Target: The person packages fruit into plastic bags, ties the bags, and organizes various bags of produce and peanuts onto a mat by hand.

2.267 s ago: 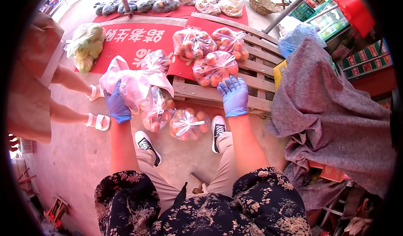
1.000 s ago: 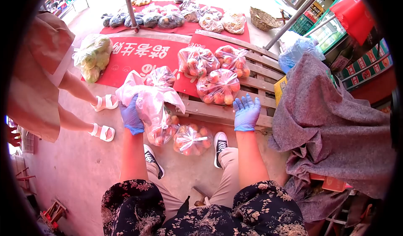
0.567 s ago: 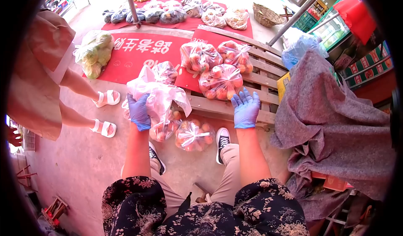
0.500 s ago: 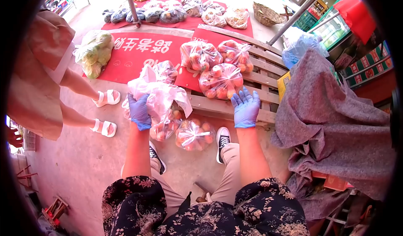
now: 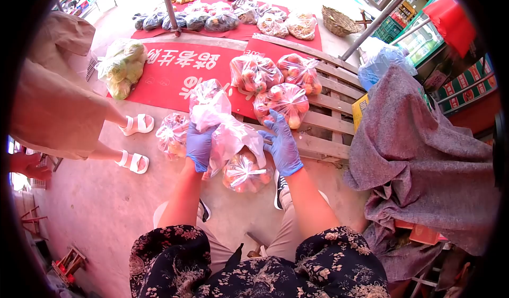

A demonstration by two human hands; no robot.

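Observation:
My left hand (image 5: 200, 147), in a blue glove, is closed on a thin, pale plastic bag (image 5: 233, 133) that hangs crumpled and looks empty. My right hand (image 5: 283, 145), gloved too, has its fingers apart near the bag's right edge; whether the thumb touches the plastic I cannot tell. Just below the bag, a tied clear bag of round reddish fruit (image 5: 246, 173) rests on the ground between my feet. Another fruit bag (image 5: 173, 134) lies left of my left hand. Beyond my right fingertips, a bag of fruit (image 5: 282, 104) sits with two others on a wooden pallet (image 5: 323, 144).
A red banner (image 5: 164, 80) with white writing lies ahead, a bag of pale green vegetables (image 5: 123, 67) at its left. A person in white sandals (image 5: 137, 124) stands at left. Grey cloth (image 5: 413, 133) drapes over things at right. Several filled bags (image 5: 220, 21) and a wicker basket (image 5: 339, 21) are farther back.
My left hand has moved right with the plastic bag. My right hand has come left and down toward the bag's edge. The person at left has shifted slightly.

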